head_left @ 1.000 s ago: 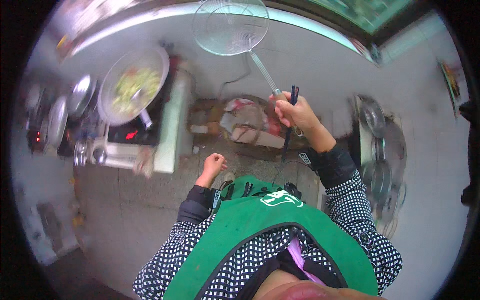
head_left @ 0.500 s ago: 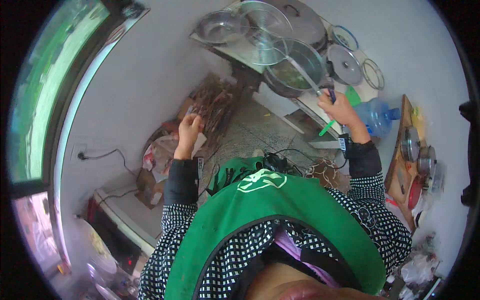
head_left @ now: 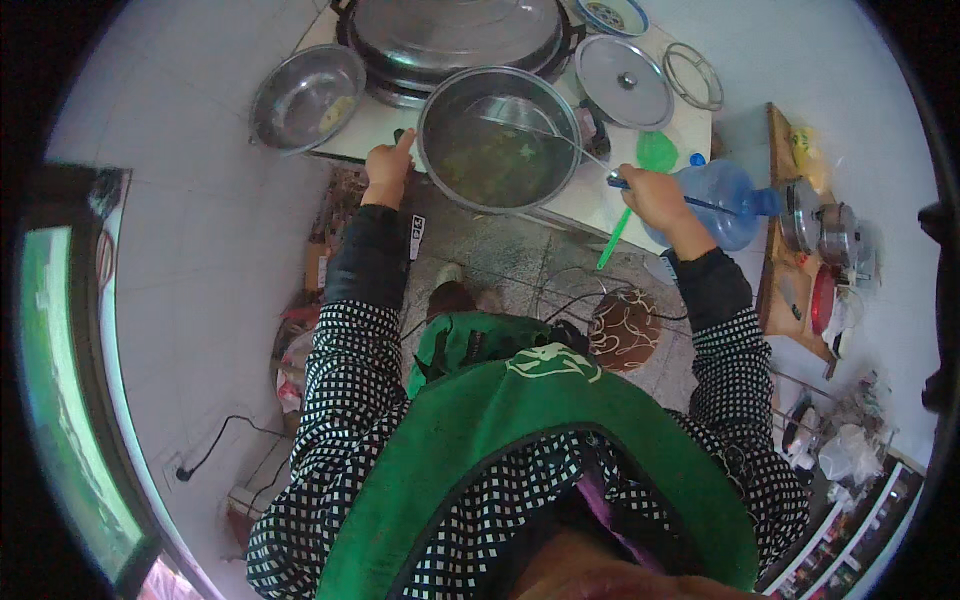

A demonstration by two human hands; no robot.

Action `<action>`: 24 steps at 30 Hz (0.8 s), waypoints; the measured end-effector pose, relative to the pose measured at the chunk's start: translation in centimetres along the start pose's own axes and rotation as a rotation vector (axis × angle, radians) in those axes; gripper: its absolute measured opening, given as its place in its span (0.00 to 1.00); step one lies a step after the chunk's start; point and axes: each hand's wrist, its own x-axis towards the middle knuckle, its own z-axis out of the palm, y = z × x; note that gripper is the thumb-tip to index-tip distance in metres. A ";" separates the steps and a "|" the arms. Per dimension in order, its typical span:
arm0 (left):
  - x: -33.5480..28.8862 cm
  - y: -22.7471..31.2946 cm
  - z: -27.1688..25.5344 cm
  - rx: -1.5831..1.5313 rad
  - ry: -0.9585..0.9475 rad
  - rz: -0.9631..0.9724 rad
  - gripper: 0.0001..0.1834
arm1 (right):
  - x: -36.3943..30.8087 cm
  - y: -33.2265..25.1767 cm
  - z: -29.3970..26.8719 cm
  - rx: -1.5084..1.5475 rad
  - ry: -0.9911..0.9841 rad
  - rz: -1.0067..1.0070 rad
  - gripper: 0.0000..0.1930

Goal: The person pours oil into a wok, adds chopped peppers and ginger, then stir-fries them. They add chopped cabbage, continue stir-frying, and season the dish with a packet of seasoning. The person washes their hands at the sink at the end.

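My right hand is closed round the dark handle of a long wire skimmer. Its pale, rounded head dips into the large metal pot, partly under the cloudy liquid, where bits of green float. At the pot's left side my left hand is closed on a small black part that looks like the pot's side handle; the fingers' undersides are hidden. A green plastic strainer lies right of the pot, its handle reaching past the table's front edge below my right hand.
Behind the pot stands a big lidded metal pan. A metal bowl with yellow scraps is at the left, a grey lid at the right. A blue water bottle lies near my right wrist. Below are cords and a brown stool.
My left hand has gone from over the firewood at the left to the pot's left side. The skimmer head, held up over the table before, is now in the pot. The view has shifted.
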 end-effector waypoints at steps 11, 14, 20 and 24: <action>-5.0 -1.8 1.9 -0.616 -0.050 0.035 0.16 | -0.7 0.4 0.8 -0.037 -0.028 0.032 0.18; -5.2 -1.9 2.5 -0.583 -0.046 0.120 0.18 | -0.5 2.1 0.1 -0.053 -0.030 0.017 0.19; -4.2 -0.9 3.0 -0.333 0.019 0.231 0.21 | -2.3 5.9 0.3 -0.139 -0.074 0.037 0.22; -3.5 -0.1 2.8 -0.454 -0.043 0.221 0.20 | -2.4 7.1 1.1 -0.112 -0.099 0.061 0.24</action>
